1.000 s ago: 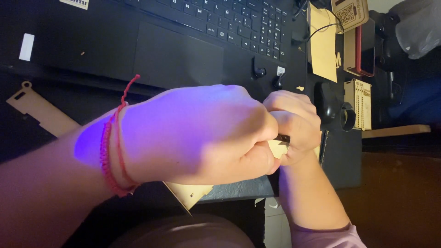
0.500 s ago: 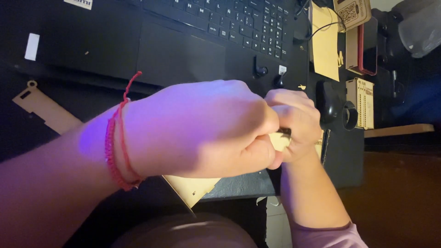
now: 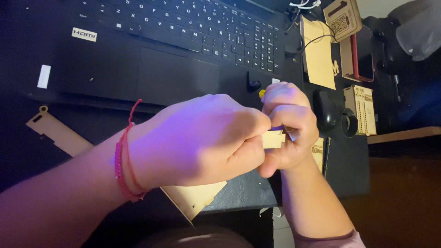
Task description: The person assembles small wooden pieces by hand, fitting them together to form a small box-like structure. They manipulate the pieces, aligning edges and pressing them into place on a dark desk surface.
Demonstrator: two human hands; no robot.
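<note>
Pale plywood is what both hands work on in the head view, the only 1 there is: a small, flat, light wooden piece [image 3: 274, 139] shows in the gap between the 2 fists, held above the front edge of the black laptop [image 3: 138, 69] and clear of the table [image 3: 349, 170]. The left hand [image 3: 202, 142], with a red string bracelet [image 3: 125, 160] on its wrist, is curled shut with thumb and fingers pressing on the near end of that piece; the right hand [image 3: 289, 126] is also closed, its grip clamped on the far end, and something dark and thin shows just between its fingers, too small to tell what. A yellow dot [image 3: 262, 93] peeps out above the right knuckles; it may be a tool's end, though that cannot be made out. Below the left hand lies a larger flat wooden sheet [image 3: 193, 197] on a dark pad, and a long wooden strip with a round eyelet [image 3: 55, 133] lies to the left beside the laptop. To the right sit a black mouse [image 3: 325, 109], a tan cut-out wooden panel [image 3: 319, 53] and a small slatted wooden box [image 3: 363, 109]. As a judgement, the fitting or pressing of the small piece is mid-way: both hands bear on it, it has not been set down, and loose wooden parts around suggest more joining is left.
</note>
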